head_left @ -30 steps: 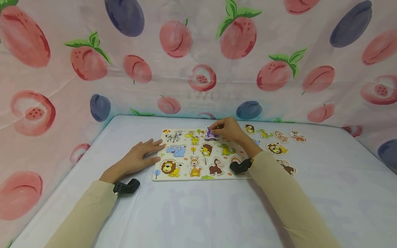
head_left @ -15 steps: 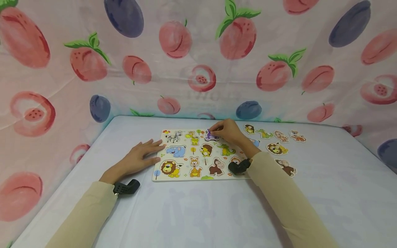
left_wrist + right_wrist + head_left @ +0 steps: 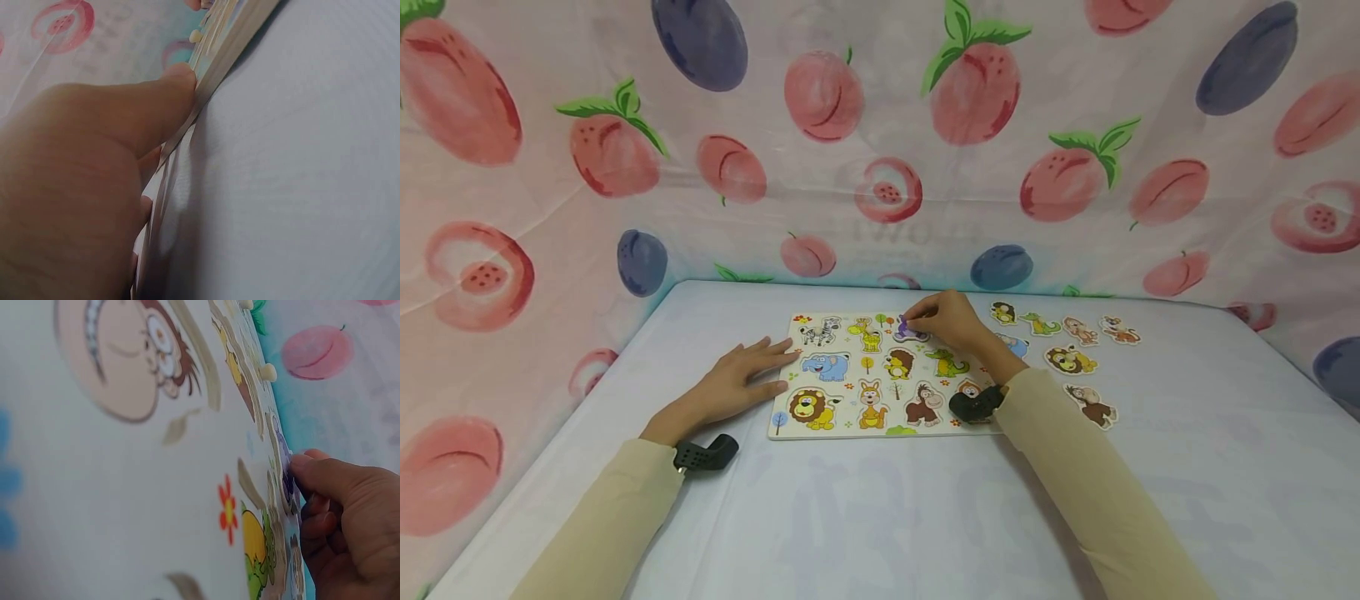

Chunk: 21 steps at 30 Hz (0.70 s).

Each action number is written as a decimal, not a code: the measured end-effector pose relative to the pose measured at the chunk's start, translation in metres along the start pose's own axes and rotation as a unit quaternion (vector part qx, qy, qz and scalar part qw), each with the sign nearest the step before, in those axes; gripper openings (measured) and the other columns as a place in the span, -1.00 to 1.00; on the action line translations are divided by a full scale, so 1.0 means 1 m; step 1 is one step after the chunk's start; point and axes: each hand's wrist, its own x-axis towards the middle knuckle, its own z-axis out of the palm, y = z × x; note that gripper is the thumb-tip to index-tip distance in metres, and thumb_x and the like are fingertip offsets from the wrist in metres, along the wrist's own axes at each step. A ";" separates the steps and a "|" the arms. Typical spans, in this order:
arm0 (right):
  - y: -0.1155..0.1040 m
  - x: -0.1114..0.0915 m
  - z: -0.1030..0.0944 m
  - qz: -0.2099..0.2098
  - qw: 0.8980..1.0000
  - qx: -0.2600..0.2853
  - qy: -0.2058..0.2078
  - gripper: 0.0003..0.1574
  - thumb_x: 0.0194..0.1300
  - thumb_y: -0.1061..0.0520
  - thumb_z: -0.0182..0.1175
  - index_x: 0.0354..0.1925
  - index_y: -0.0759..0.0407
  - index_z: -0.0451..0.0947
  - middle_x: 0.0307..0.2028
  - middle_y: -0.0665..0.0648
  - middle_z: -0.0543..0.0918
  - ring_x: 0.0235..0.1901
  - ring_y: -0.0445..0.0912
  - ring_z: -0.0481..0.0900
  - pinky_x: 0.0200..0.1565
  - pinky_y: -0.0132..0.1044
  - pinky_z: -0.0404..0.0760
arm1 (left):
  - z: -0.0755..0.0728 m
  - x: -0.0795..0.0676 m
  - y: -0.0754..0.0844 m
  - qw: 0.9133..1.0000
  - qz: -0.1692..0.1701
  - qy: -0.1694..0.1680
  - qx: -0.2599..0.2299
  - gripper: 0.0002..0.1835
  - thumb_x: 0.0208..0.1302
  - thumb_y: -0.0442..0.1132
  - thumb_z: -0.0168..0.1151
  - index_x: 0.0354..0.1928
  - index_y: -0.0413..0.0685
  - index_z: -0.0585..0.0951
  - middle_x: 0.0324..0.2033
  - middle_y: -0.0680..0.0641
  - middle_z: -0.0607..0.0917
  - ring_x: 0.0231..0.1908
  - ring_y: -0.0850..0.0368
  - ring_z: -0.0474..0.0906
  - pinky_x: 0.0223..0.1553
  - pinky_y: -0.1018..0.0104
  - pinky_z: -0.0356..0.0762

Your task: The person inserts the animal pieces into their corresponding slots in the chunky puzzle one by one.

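The right hand (image 3: 951, 321) is pinching a purple animal piece (image 3: 902, 327) between its thumb and finger. The purple piece is sitting in the back row of the white puzzle board (image 3: 850, 434), just to the right of the giraffe (image 3: 866, 334). I cannot tell if it is lying flat in its hole.

The left hand (image 3: 737, 379) is spreading its fingers wide and is not gripping anything. Its fingers and thumb are touching the left edge of the board.

On the board, the zebra (image 3: 820, 332) is standing in the back left corner. The blue elephant (image 3: 826, 367), the hedgehog (image 3: 898, 363) and the green crocodile (image 3: 948, 362) are making the middle row. The lion (image 3: 811, 408), the kangaroo (image 3: 872, 406) and the brown ape (image 3: 924, 404) are showing in the front row.

To the right of the board, 7 loose pieces (image 3: 1071, 360) are lying on the white table (image 3: 880, 517). The right arm is hiding part of the loose elephant (image 3: 1017, 345). Behind the table, a pink cloth (image 3: 955, 183) with painted fruit is hanging.
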 end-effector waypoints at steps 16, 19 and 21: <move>-0.001 0.001 0.000 0.008 1.000 -0.003 -0.006 -0.83 0.25 0.13 0.30 -0.18 0.09 0.74 -0.29 0.04 0.72 -0.27 -0.08 0.60 -0.29 -0.25 0.59 | 0.001 0.001 -0.001 1.000 -0.003 -0.001 0.001 -0.40 0.33 0.04 0.16 0.37 0.05 0.38 0.40 -0.06 0.24 0.43 -0.16 -0.07 0.38 -0.16 -0.28; -0.001 0.000 -0.001 0.003 1.000 -0.003 -0.010 -0.83 0.26 0.15 0.30 -0.18 0.11 0.74 -0.30 0.03 0.72 -0.28 -0.08 0.60 -0.30 -0.25 0.58 | 0.001 0.001 -0.001 1.000 -0.002 -0.001 0.002 -0.40 0.33 0.05 0.15 0.37 0.04 0.38 0.40 -0.05 0.24 0.43 -0.16 -0.07 0.38 -0.16 -0.28; -0.001 0.000 -0.002 0.003 1.000 -0.004 -0.012 -0.84 0.26 0.15 0.29 -0.19 0.11 0.75 -0.30 0.02 0.71 -0.29 -0.08 0.60 -0.31 -0.27 0.57 | 0.001 0.001 -0.001 1.000 -0.002 -0.002 0.003 -0.40 0.33 0.05 0.15 0.37 0.04 0.38 0.41 -0.05 0.24 0.43 -0.15 -0.08 0.38 -0.16 -0.28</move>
